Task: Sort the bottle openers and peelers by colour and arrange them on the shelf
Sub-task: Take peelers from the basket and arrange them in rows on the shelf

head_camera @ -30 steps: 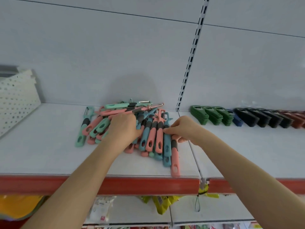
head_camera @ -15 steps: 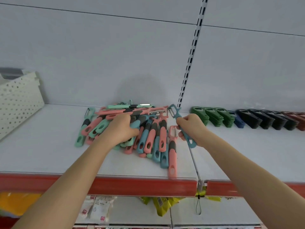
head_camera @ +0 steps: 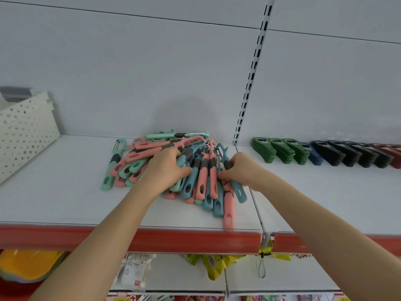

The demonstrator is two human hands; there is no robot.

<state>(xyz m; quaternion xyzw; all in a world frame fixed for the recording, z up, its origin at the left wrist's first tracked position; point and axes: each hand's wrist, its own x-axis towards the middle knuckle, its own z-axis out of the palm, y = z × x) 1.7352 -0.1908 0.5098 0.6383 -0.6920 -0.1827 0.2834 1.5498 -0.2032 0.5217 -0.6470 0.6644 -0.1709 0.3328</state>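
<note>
A mixed heap of pink, teal and mint-green peelers [head_camera: 201, 181] lies in the middle of the white shelf [head_camera: 65, 192]. My left hand [head_camera: 167, 168] rests on top of the heap, its fingers curled over a teal handle. My right hand [head_camera: 243, 170] is at the heap's right edge and holds a teal peeler [head_camera: 235, 183], blade end up, while its fingertips touch the pile. One pink peeler [head_camera: 229, 211] juts toward the shelf's front edge. To the right, bottle openers stand in sorted rows: green [head_camera: 282, 151], blue [head_camera: 314, 156], black [head_camera: 351, 154] and dark red [head_camera: 392, 152].
A white perforated basket [head_camera: 23, 131] stands at the shelf's left end. A slotted upright [head_camera: 249, 83] divides the back wall. The shelf has a red front strip [head_camera: 184, 240]. Below hang yellow packets [head_camera: 214, 266] and an orange item [head_camera: 28, 263].
My right hand lifted a teal peeler out of the pile and has come back to the heap's right edge still holding it. My left hand has stayed on the heap.
</note>
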